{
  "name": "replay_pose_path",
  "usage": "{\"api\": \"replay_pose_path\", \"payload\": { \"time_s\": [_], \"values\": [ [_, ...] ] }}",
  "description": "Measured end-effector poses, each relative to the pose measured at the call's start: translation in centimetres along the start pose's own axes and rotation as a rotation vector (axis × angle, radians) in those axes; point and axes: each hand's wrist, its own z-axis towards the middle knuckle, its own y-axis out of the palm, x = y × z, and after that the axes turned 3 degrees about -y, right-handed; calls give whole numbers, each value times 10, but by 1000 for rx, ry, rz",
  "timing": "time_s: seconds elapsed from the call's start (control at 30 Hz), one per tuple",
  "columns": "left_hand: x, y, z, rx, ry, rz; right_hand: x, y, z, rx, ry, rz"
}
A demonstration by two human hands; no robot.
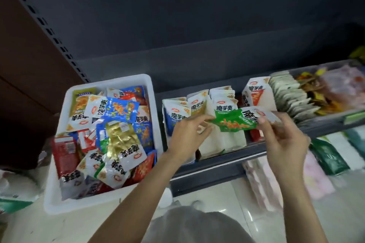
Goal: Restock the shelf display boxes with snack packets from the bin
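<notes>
A white bin (57, 199) on the left is heaped with several mixed snack packets (110, 130) in blue, gold, red and white. To its right, white display boxes (223, 140) on the dark shelf (217, 165) hold upright rows of packets. Both hands hold one green and white packet (237, 119) flat above the middle box. My left hand (189, 134) pinches its left edge. My right hand (282, 140) grips its white right end between thumb and fingers.
A taller white carton (256, 92) and a grey tray of stacked packets (292, 96) stand further right on the shelf. Lower shelves hold green and pink packs (327, 156). A dark slotted upright (47, 31) rises behind the bin. Pale tiled floor lies below.
</notes>
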Motion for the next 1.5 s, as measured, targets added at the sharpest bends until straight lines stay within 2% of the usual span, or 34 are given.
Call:
{"api": "replay_pose_path", "payload": {
  "time_s": [0.07,0.17,0.23,0.43,0.53,0.63,0.77,0.83,0.9,0.97,1.03,1.1,1.17,1.33,1.4,1.5],
  "values": [
    [5,19,8,-9,3,6,3,-13,10,85,-31,-72],
    [5,44,18,-34,-13,140,15,-20,29,76,-71,-241],
    [1,57,24,-71,-68,216,24,-14,41,-8,-108,-343],
    [-5,77,22,-99,-141,301,59,32,61,-429,-141,-514],
    [-2,77,21,-57,-137,328,78,50,66,-493,-138,-547],
    [0,77,19,-44,-171,296,88,57,67,-353,-127,-538],
    [5,68,12,-2,-229,214,86,47,60,-57,-156,-333],
    [10,54,4,74,-176,147,73,40,50,-10,-153,-195],
    [17,33,-10,188,-43,99,53,38,35,-42,-147,-84],
    [19,9,-30,332,101,138,30,42,19,-154,-175,5],
    [15,-18,-50,451,139,170,10,56,6,-340,-226,80],
    [2,-47,-71,537,87,222,-4,79,-8,-552,-288,84],
    [-23,-77,-89,552,-33,336,-17,105,-22,-723,-349,30],
    [-107,-133,-121,400,-366,524,-47,178,-58,-1001,-418,-183],
    [-127,-143,-122,268,-355,522,-51,205,-70,-1095,-457,-326],
    [-146,-148,-113,4,-185,560,-50,233,-84,-1228,-445,-549]
  ]
}}
